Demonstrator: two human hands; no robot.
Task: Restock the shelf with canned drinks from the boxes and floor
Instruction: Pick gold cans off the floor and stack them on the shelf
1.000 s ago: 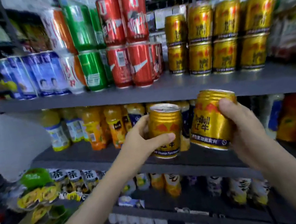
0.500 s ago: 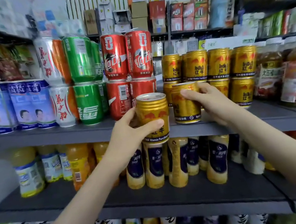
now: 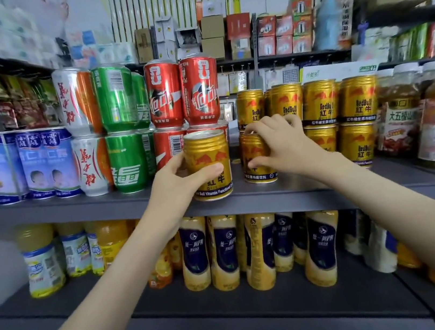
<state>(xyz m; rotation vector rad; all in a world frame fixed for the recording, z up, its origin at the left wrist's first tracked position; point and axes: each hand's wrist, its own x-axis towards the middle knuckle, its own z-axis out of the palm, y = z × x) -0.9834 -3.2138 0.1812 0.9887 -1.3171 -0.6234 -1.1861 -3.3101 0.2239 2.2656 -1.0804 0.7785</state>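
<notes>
RESTOCKING IN PROGRESS: A person filling a shop's drinks shelf (image 3: 76, 207) works with both hands at the two-high row of gold cans (image 3: 340, 107). The right hand (image 3: 290, 148) curls round a gold can (image 3: 255, 159) that stands on the shelf at the left end of that row. Its thumb lies low on the can's front and its fingers reach over the top rim. The left hand (image 3: 176, 183) grips a second gold can (image 3: 208, 160) upright at the shelf's front edge, thumb across the label, in front of the red cola cans (image 3: 183, 93). Whether its base rests on the board cannot be told.

Green cans (image 3: 116, 100) and blue cartons (image 3: 35, 161) fill the shelf to the left, and bottled drinks (image 3: 223, 251) line the shelf below. No boxes or floor stock are in view.

The step in hand appears to be seating the right-hand can in the bottom tier. The next move likely calls for that hand to let go once the can sits flush. The left-hand can must then be kept upright and slid into the narrow gap between the red cans and the gold row, without nudging either stack.
</notes>
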